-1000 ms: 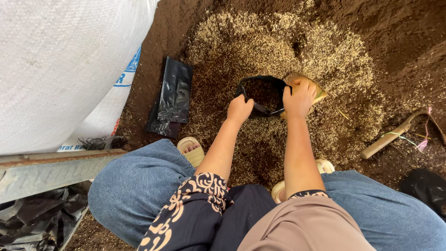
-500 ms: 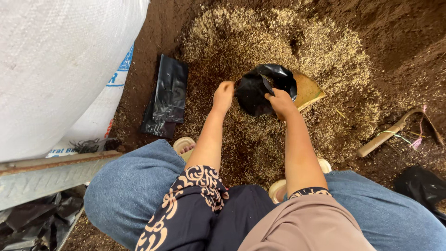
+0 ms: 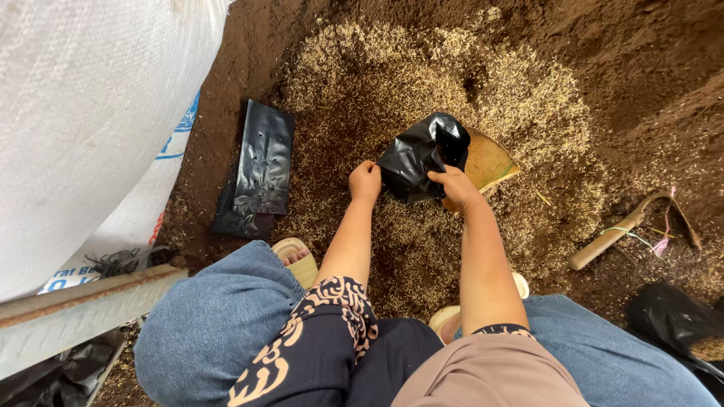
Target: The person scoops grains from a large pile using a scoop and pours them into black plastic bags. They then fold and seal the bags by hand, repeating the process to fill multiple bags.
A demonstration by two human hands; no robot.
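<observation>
Between both hands, black plastic bag [image 3: 419, 157], fingers [image 3: 445, 178] gripping its edges

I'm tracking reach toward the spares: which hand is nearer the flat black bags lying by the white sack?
Left. The left hand sits just right of the flat bags; the right hand is farther off, beyond the filled bag.

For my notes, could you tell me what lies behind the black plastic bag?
Behind the black plastic bag, a tan scoop shows on the husk pile; its near part is covered. The bag's inside is hidden.
</observation>
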